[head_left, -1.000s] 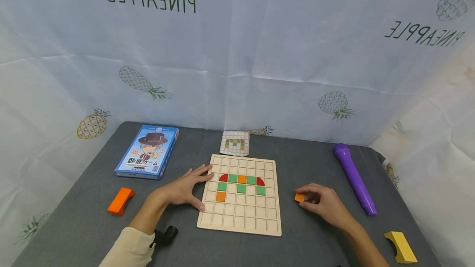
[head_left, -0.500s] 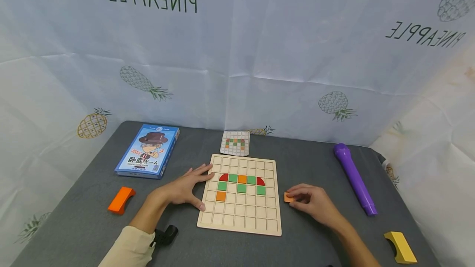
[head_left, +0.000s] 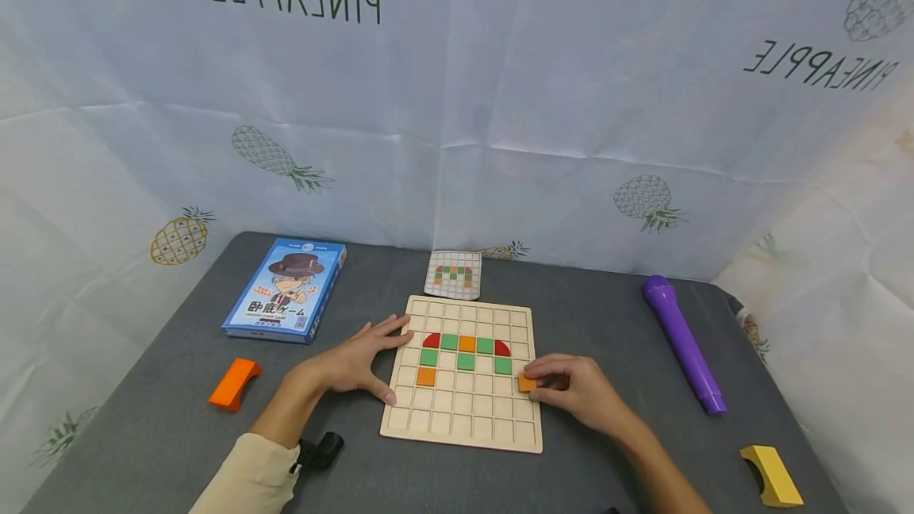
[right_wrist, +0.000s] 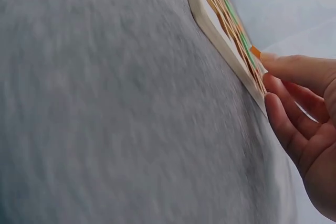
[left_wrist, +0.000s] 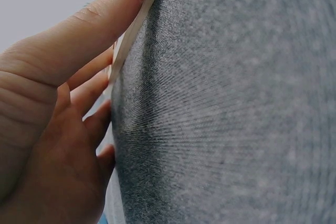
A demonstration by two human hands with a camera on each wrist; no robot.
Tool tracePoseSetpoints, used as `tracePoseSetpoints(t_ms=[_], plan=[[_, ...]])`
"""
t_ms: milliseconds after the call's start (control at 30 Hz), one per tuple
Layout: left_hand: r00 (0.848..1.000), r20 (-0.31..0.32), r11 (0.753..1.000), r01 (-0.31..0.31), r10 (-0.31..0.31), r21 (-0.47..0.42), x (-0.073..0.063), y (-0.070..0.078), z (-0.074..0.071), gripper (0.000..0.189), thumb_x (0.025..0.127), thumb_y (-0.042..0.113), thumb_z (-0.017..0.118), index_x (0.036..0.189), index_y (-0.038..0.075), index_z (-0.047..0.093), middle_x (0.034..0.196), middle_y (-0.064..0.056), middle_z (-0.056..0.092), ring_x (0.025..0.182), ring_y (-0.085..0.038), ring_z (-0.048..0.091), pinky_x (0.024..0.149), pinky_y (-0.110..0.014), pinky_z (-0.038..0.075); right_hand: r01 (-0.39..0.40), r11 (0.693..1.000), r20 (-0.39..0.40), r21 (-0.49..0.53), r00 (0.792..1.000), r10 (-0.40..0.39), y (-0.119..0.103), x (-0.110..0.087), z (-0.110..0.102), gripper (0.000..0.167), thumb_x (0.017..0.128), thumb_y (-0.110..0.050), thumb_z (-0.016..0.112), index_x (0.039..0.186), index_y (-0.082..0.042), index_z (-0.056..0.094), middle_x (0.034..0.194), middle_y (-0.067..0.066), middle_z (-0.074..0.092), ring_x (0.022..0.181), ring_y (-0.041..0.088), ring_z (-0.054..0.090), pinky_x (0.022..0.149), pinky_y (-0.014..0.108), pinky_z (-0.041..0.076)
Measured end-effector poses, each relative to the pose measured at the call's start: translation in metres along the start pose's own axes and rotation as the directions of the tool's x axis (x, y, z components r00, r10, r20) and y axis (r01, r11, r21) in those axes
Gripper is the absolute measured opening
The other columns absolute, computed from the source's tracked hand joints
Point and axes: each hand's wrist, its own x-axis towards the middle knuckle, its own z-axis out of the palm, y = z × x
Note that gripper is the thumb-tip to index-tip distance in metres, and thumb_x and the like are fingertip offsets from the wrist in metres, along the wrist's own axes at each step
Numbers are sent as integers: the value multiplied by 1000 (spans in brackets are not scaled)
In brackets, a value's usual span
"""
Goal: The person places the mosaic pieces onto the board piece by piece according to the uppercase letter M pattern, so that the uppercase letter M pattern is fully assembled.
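Note:
A pale wooden grid board lies on the grey table, with several green square tiles, two red rounded tiles and two orange square tiles set in its cells. My left hand rests at the board's left edge with fingers spread and thumb on the rim; the left wrist view shows the thumb on that edge. Between thumb and fingertips my right hand pinches an orange square tile over the board's right edge. In the right wrist view only a corner of this tile shows.
Behind the board lies a small pattern card. A blue game box and an orange arch block are on the left. To the right are a purple toy microphone and a yellow arch block.
My right hand has moved left, carrying the orange tile from the bare table to over the board's right edge. The left hand has stayed in place.

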Motion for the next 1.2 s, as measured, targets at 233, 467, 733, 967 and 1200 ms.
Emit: tracePoseSetpoints(t_ms=[233,467,733,967,1200], plan=[[1000,2,1000,-5,5,4,0,0,0,105,74,34,90,158,3,36,173,-17,13,160,-45,5,125,-71,-1,6,1000,-9,4,1000,-6,-9,8,13,18,85,-16,83,102,-14,81,107,2,74,84,-1,65,70,20,58],[1000,5,1000,-4,4,-1,-1,1,-1,104,74,33,90,158,3,36,173,-18,13,160,-46,4,125,-71,-2,-3,1000,-9,-28,1000,2,-13,12,20,17,83,-17,85,99,-14,81,102,-1,75,76,-5,60,65,19,56],[1000,1,1000,-2,2,6,0,2,0,104,74,34,91,158,4,36,173,-17,14,160,-46,5,125,-72,-2,-20,997,-16,-78,1000,19,-15,13,24,18,81,-19,86,97,-15,81,102,-2,75,74,-4,57,62,18,51],[1000,0,1000,4,-4,-2,0,2,0,105,74,33,91,158,4,36,173,-16,14,160,-46,4,124,-72,-3,-6,997,-20,-81,1000,4,-17,14,27,18,81,-18,86,98,-14,82,100,-2,74,73,-4,56,62,18,51],[1000,-2,1000,5,-5,7,0,3,0,105,74,33,91,158,3,36,173,-17,15,160,-46,5,125,-71,-3,-2,998,-13,-64,1000,2,-16,15,29,17,81,-18,87,97,-13,82,98,-2,73,75,1,57,62,17,49]])
